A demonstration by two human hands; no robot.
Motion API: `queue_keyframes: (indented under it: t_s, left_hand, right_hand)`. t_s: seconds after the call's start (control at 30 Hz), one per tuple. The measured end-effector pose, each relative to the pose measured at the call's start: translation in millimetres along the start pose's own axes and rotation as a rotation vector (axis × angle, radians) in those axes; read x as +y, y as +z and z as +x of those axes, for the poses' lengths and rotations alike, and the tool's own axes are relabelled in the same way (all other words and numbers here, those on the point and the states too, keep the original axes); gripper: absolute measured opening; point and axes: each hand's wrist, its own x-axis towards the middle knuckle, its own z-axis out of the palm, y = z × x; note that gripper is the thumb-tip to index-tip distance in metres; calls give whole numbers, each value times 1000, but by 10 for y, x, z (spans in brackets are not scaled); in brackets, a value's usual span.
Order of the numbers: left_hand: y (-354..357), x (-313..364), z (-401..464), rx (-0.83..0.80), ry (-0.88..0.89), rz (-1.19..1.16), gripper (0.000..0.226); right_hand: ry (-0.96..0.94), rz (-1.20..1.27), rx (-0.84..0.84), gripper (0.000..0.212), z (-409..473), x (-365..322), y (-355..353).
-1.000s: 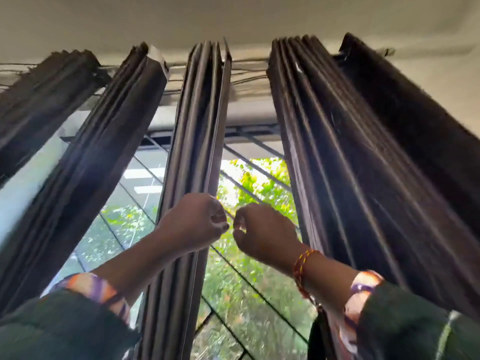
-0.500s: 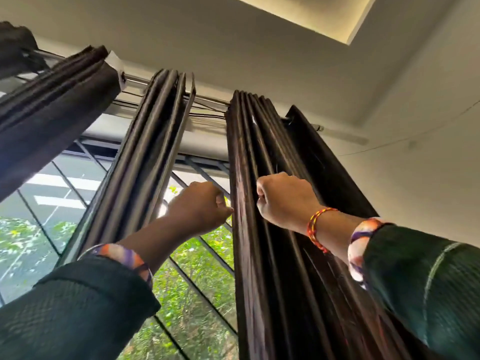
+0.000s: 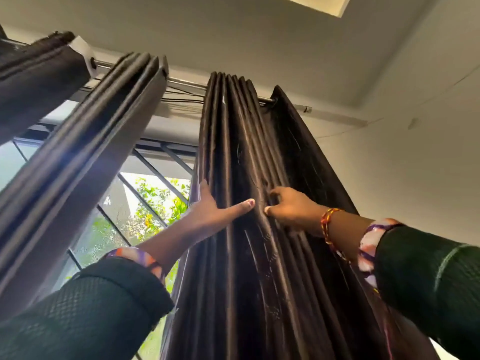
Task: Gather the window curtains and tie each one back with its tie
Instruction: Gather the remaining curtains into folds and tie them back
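Seen from below, a dark brown curtain (image 3: 241,139) hangs in tight folds from the rod (image 3: 184,83) at the centre. My left hand (image 3: 215,211) wraps its left edge, fingers behind the fabric and thumb stretched across the front folds. My right hand (image 3: 291,209) is just right of that thumb, fingers curled into the folds and pinching one. A second gathered curtain (image 3: 104,141) hangs to the left, apart from both hands. No tie is visible.
A third bunched curtain (image 3: 33,81) fills the upper left corner. A window with diagonal bars (image 3: 145,203) and green leaves behind it shows between the curtains. A pale wall (image 3: 389,165) stands to the right, the ceiling above.
Both hands have moved right, from beside the middle curtain onto the right one. My left fist has opened around its edge, and my right hand's fingers have dug into the folds.
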Motion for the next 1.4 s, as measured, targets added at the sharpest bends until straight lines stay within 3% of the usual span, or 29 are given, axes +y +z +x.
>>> queue_keyframes:
  t_s: [0.07,0.17,0.2,0.23,0.37,0.43,0.53,0.7,0.8,1.0,1.07,1.2,1.23,1.4]
  left_hand:
    - [265,88,-11,111,-15,24,119]
    - [436,159,-59,290,-7,183,48]
    - [407,154,-83,323,-14,191,29]
    - [350,149,-124,345,-24,190,24]
    - [-95,131,-325,439,-62,329,58]
    - [-386,77,-363,531,-125,509,55]
    - [-722,12,-321,648,-202,712,37]
    - [-730,91,-208,537,-194,889,34]
    - [-592,145,-199,478,-204,913,31]
    - [-273,174,-240,437,-110,1028,52]
    - [-109,175,-239,456,36,1128,59]
    - [220,239,-95,402,565,1171,55]
    - [322,285,-68,336,590,1193,54]
    - [718,428,116,27,322,1354,35]
  right_hand:
    - [-73,190,-127,37,-47,124,79]
    - [-122,367,-270,45,-41,249,175]
    - [-155,334,-285,47,-25,301,188]
    - [-207,239,-281,49,-13,354,179]
    - [-287,-431,-143,42,-33,578,66]
    - [-245,-567,-87,36,-50,679,11]
    - [-180,-517,-85,39,-74,745,-27]
    - [-180,-383,30,49,-85,633,70]
    - [-199,-359,71,67,-66,490,157]
    - [-281,-428,141,83,-46,337,314]
    - [-283,-434,149,84,-26,352,350]
    - [-286,-422,149,81,43,438,388]
    - [-280,-422,151,80,65,467,402]
    - [-174,-297,38,78,154,615,389]
